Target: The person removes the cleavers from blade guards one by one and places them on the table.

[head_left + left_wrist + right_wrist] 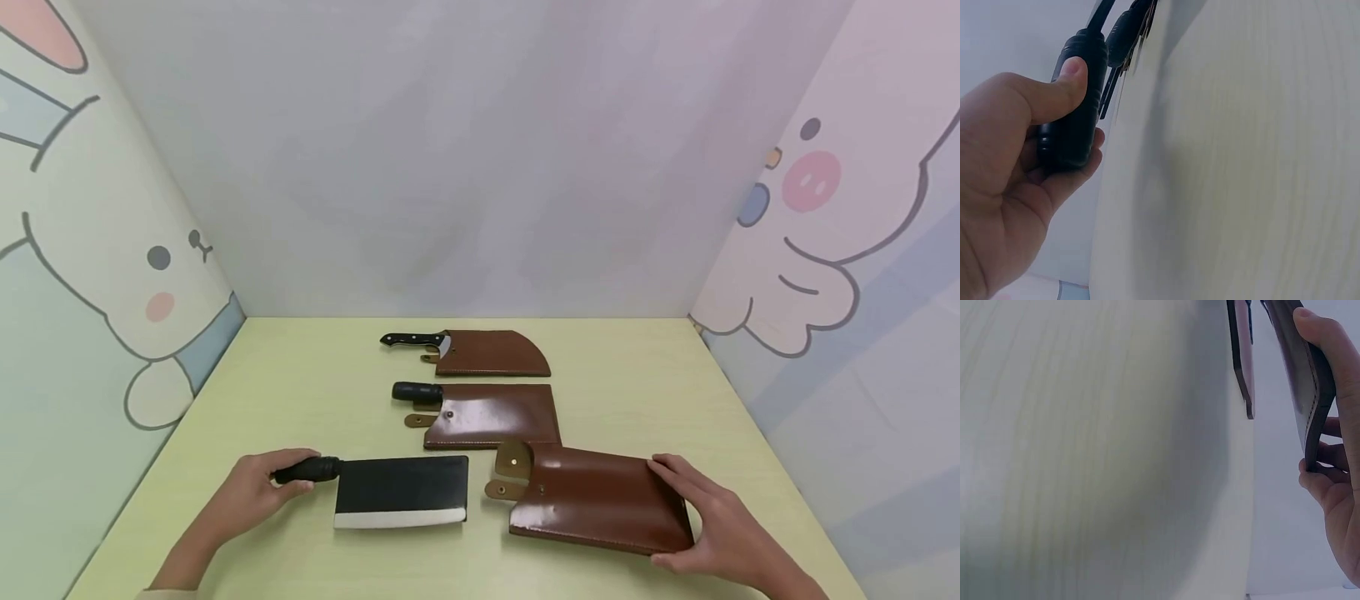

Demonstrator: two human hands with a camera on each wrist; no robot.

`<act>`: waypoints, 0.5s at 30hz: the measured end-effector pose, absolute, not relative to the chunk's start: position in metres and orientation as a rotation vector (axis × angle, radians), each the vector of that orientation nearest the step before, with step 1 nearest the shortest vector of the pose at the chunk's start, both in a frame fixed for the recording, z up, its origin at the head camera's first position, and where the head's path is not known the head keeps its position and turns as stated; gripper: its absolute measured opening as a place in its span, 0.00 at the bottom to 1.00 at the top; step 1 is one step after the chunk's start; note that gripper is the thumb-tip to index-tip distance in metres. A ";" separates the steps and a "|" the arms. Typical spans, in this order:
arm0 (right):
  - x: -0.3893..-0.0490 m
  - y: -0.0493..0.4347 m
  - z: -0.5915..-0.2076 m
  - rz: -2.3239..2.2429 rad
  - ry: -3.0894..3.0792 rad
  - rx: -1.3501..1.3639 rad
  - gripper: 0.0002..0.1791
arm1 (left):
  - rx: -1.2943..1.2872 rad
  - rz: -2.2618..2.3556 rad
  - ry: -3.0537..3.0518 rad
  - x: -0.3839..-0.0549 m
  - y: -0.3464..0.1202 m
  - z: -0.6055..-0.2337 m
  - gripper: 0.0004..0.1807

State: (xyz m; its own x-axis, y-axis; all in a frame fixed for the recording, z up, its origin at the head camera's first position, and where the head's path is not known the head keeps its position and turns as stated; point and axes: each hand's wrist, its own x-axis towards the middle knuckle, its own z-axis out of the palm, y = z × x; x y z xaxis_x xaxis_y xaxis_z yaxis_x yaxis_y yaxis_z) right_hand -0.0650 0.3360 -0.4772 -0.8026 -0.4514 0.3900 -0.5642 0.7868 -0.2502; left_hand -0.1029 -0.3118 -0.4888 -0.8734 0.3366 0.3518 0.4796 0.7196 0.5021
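Lying side by side in the head view, the knife (401, 490) and the brown cover (600, 500) have a narrow gap between them. The left hand (255, 492) grips the knife's handle (318, 469), so the blade points away from those fingers, its long axis running left to right and its edge toward the person. The cover lies straight beyond the blade's tip, its strap (504, 490) end facing the blade; its axis slopes down to the right, so the two are not quite in line. The right hand (712, 521) holds the cover's far end, between fingers at the upper corner and thumb at the lower. The gap between blade and cover looks like the relation that counts.

In the left wrist view, the thumb lies along the handle with fingers curled beneath it; the knife seems held clear of the table (1260, 156).

In the right wrist view, the fingers grip the cover's edge from both sides, and it too seems raised, tilted beside the table.
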 end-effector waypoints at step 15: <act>-0.064 0.336 -0.483 0.468 -2.741 0.766 0.62 | -0.639 -0.792 -2.757 -0.101 -0.316 -0.496 0.20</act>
